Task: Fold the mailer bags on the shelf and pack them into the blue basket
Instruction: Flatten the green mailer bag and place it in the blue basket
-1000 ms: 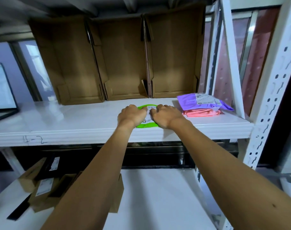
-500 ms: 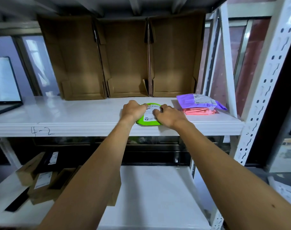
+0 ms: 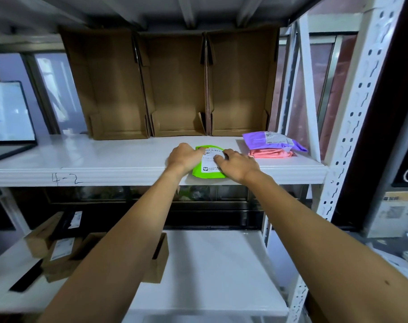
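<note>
A folded green mailer bag [image 3: 207, 173] with a white label lies at the front edge of the white shelf [image 3: 105, 159]. My left hand [image 3: 185, 157] curls over the bag's left side and grips it. My right hand [image 3: 236, 163] rests on the right side, with its fingers pressing on the label. To the right, a purple mailer bag [image 3: 263, 141] lies on top of a pink mailer bag [image 3: 271, 153]. The blue basket is not in view.
Three open brown cartons [image 3: 177, 89] stand against the back of the shelf. A white perforated upright [image 3: 352, 113] bounds the right end. A dark-framed board [image 3: 9, 113] leans at the left. On the lower shelf [image 3: 210, 264] lie small cardboard boxes [image 3: 58, 250].
My hands have drawn apart, so more of the green bag and its label shows. The bag has slid closer to the shelf's front edge.
</note>
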{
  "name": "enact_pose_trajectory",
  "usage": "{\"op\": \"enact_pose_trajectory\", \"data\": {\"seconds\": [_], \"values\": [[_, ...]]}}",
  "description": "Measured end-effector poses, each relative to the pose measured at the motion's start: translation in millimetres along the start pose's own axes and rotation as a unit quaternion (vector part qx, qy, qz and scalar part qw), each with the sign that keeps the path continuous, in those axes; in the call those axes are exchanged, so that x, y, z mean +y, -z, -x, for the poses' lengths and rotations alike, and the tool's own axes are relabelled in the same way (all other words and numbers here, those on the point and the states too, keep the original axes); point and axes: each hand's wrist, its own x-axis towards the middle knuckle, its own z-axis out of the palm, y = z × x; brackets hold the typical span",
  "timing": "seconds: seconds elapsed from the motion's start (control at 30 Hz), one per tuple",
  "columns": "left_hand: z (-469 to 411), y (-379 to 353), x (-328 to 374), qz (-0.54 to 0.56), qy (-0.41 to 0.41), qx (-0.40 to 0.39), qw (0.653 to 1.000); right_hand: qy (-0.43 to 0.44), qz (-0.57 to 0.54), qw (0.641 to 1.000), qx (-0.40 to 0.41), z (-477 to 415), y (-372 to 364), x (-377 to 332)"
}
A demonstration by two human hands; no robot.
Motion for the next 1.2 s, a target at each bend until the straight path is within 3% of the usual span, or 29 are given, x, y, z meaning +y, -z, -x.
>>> {"op": "enact_pose_trajectory", "data": {"seconds": [0.2,0.37,0.53,0.8,1.0,1.2], "values": [[19,10,-10,0.074,-0.042,-0.033,0.996,-0.008,-0.085,0.994,0.073,20,-5,5],[50,9,-4,0.002,-0.106,0.055,0.993,0.009,-0.15,0.977,0.151,39,-19,8],[65,1,-7,0.202,-0.064,-0.041,0.976,0.036,-0.181,0.961,0.206,65,-27,17],[112,-19,-40,0.277,-0.071,-0.121,0.951,0.042,-0.189,0.954,0.228,104,-37,36],[139,-38,-66,0.289,-0.065,-0.163,0.941,-0.053,-0.287,0.945,0.147,124,-64,60],[159,-58,-87,0.289,-0.039,-0.189,0.938,-0.108,-0.439,0.889,0.067,151,-93,75]]}}
